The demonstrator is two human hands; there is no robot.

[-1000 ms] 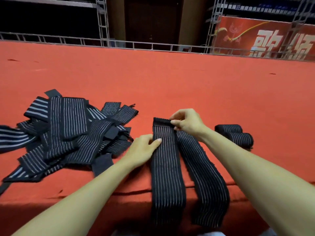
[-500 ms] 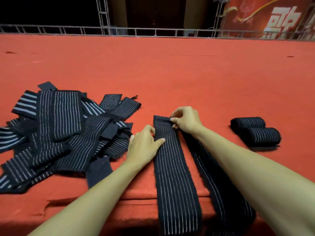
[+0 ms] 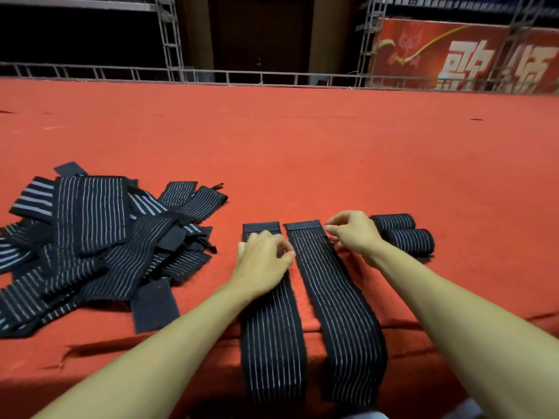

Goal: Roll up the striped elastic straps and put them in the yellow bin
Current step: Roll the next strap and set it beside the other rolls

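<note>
Strap pile left of two flat straps

An event stage, it seems: wide red carpet underfoot, metal truss frames behind, and a red banner bearing large white characters.

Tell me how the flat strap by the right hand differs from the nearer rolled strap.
The flat strap lies stretched out, draping over the red surface's near edge; the rolled strap is a cylinder wholly on it. A plain black tab ends the flat strap; the rolled strap shows none. Both are black with thin pale stripes.
</note>
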